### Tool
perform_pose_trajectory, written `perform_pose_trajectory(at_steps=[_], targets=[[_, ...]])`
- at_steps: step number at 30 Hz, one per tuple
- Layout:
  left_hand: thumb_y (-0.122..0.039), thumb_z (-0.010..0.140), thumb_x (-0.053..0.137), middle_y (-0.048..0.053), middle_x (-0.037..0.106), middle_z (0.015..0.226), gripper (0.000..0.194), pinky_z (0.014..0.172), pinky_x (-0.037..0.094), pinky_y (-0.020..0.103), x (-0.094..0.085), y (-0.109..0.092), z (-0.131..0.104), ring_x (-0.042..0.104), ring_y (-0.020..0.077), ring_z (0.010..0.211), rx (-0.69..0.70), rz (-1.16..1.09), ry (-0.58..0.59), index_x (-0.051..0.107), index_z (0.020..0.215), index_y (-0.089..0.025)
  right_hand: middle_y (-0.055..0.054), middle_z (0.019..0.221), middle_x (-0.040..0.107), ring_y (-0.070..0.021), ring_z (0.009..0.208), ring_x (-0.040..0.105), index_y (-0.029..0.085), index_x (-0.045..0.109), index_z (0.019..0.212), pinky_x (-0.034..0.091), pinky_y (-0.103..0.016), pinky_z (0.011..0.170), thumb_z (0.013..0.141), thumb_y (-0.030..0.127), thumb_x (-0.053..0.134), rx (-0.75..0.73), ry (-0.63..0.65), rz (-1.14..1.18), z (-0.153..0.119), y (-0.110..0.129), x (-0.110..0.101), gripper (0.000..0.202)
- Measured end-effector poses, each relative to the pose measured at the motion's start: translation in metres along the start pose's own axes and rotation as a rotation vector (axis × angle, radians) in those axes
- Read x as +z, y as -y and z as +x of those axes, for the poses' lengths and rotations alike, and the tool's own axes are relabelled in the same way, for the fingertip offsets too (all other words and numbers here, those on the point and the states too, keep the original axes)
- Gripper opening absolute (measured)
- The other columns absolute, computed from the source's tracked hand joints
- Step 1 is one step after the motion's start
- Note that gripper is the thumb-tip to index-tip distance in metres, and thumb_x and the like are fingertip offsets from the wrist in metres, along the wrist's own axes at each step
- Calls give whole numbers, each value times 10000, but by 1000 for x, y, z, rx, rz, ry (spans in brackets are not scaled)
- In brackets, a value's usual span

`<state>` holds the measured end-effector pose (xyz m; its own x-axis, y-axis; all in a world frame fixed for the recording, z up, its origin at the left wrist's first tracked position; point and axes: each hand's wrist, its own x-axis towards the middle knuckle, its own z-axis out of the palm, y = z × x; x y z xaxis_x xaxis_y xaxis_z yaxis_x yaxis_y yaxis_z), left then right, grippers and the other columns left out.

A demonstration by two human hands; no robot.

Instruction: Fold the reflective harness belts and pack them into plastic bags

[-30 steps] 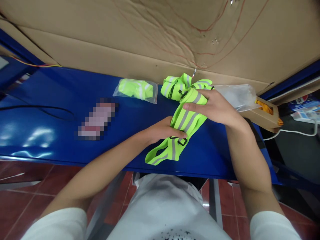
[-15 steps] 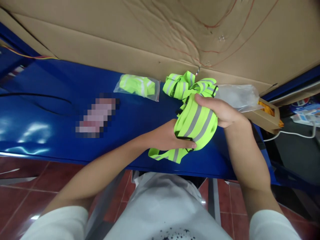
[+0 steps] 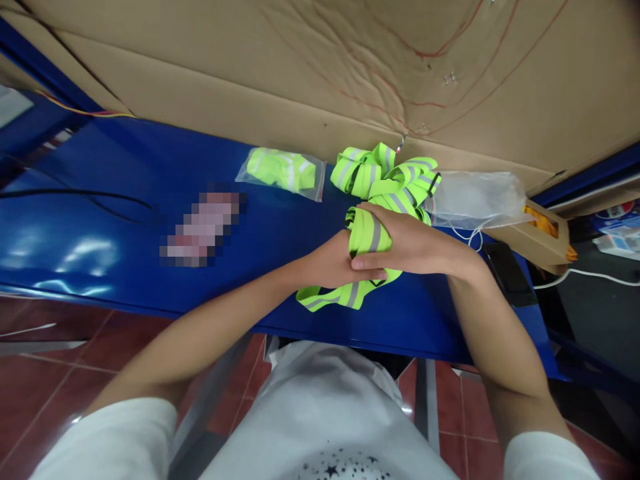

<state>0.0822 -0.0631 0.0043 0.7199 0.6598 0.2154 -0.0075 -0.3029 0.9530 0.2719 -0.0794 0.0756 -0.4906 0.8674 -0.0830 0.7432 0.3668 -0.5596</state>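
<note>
Between my two hands is a rolled bundle of neon-yellow reflective straps [image 3: 371,232] with grey stripes. My left hand [image 3: 334,262] grips it from the left, its thumb along the lower side. Wrapped over the top and right of the same bundle is my right hand [image 3: 407,243], the fingers of both hands meeting at the front. A loose strap end [image 3: 333,295] hangs out below onto the blue table [image 3: 270,233]. Just behind lies a tangled heap of more neon straps [image 3: 363,170] with a black buckle.
A clear zip bag with a neon item [image 3: 283,170] lies at the back. Behind the right hand are an empty-looking plastic bag [image 3: 477,197], a cardboard box [image 3: 547,237] and a black phone [image 3: 510,273]. A blurred-out object [image 3: 203,230] lies left. Cardboard [image 3: 225,87] walls the rear.
The straps, fanned wide before, are now squeezed into a smaller roll. My right hand has moved left and down, closing over them against my left hand.
</note>
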Motion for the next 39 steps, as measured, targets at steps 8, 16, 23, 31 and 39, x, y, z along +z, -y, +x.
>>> perform_pose_trajectory(at_steps=[8, 16, 23, 31, 39], targets=[[-238, 619, 930, 42, 765, 927, 519, 800, 623, 378, 8, -8, 4, 746, 247, 894, -386, -526, -122, 719, 1086, -160, -67, 1334, 724, -310, 1234, 672, 234, 706, 1319, 520, -413, 1035, 820, 504, 795, -48, -205, 119, 15, -3, 8, 574], [-224, 668, 939, 136, 804, 1019, 404, 784, 658, 378, -3, -10, 4, 784, 272, 905, -589, -822, 180, 784, 1026, -117, -62, 1301, 749, -321, 1251, 672, 217, 764, 1240, 500, -422, 1076, 801, 569, 815, 33, -337, 265, 13, -6, 1, 565], [-242, 700, 944, 113, 801, 896, 341, 710, 649, 348, -7, -10, 3, 771, 213, 746, -489, -651, 175, 761, 951, -103, -39, 1176, 775, -292, 1113, 703, 222, 774, 1173, 531, -403, 989, 775, 572, 839, 15, -401, 341, 9, 3, -2, 533], [-265, 742, 902, 120, 808, 925, 291, 823, 643, 358, -16, 0, 6, 782, 217, 839, -406, -516, 257, 775, 945, -100, -6, 873, 762, -201, 816, 682, 194, 792, 854, 510, -303, 752, 826, 626, 783, 148, -332, 425, 7, 1, 3, 434], [-409, 808, 839, 99, 809, 911, 289, 681, 574, 273, -2, 5, 2, 766, 196, 814, -424, -447, 439, 784, 923, -149, -52, 911, 816, -277, 869, 775, 219, 813, 928, 615, -354, 755, 757, 675, 820, 385, -324, 865, -28, -27, 22, 487]])
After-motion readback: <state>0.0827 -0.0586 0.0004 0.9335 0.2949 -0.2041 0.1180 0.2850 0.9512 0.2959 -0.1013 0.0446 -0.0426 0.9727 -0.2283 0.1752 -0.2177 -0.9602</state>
